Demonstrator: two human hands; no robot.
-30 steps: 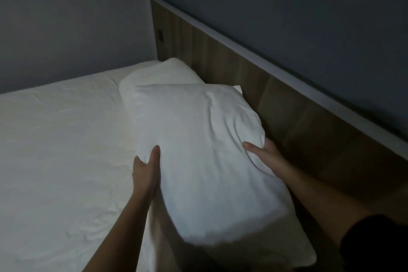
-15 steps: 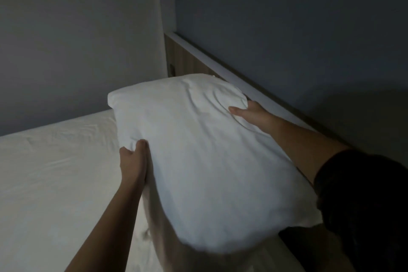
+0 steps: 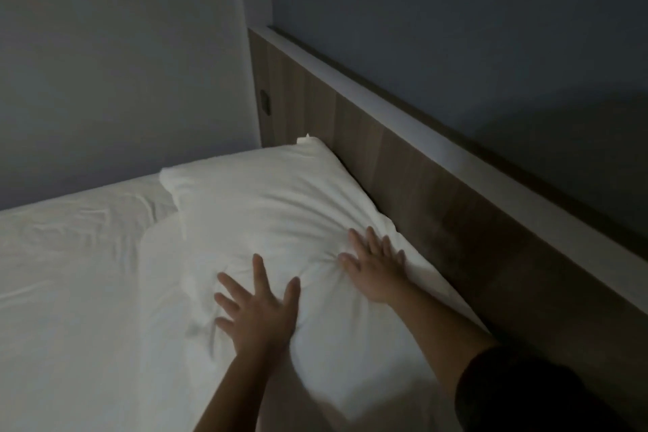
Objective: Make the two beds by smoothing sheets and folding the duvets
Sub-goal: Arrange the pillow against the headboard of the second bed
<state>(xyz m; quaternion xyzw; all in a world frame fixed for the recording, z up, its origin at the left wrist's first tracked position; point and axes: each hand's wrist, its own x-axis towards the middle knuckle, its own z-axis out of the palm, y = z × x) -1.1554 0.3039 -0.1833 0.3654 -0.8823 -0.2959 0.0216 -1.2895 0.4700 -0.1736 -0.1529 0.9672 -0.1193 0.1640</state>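
From the head view, your pillow (image 3: pixel 273 207) lies at the top of the bed, its long right edge just beside the wooden headboard (image 3: pixel 438 193) and its far corner tucked into the corner of the room. Both your hands are spread flat with fingers splayed and grip nothing. The left hand (image 3: pixel 257 312) presses on the pillow's near left part, and the right hand (image 3: pixel 373 272) presses nearer the headboard side, with creases fanning out from under it.

Judging by how the cover bunches and dents around your palms, the pillow is light, soft and easily squashed. It will sag if you lift it by one point. Take it by the two long edges or at opposite corners, and use flat palms, as you have them, to sweep wrinkles outward.

Under its left edge a rounded white shape (image 3: pixel 157 273) shows, probably a second pillow, though the dim light makes that unsure.

The sheet (image 3: pixel 70 291) to your left is thin and limp, with loose folds near the wall, so it should slide smooth under open hands. No duvet is in view.
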